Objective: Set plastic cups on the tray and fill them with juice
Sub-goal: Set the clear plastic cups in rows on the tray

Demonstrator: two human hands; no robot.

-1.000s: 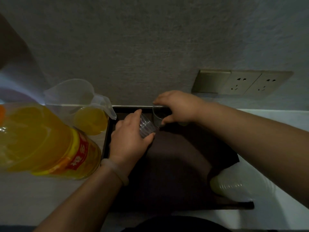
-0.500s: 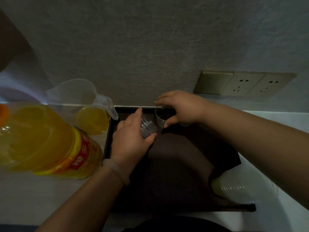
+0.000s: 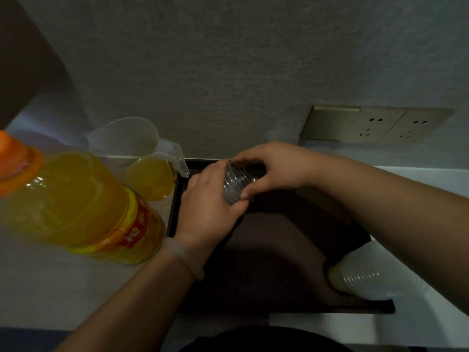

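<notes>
The cups (image 3: 236, 184) are held over the far-left corner of the tray (image 3: 279, 262), their axis tilted toward the wall (image 3: 228, 72), the near end gripped by the left hand (image 3: 206, 201) and the far end pinched by the right hand (image 3: 276, 166).

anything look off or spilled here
No spill shows. One oddity: a stack of clear cups lies on its side across the near right corner of the tray, partly off it on the counter. The left hand and right hand grip another cup stack over the far left corner.
</notes>
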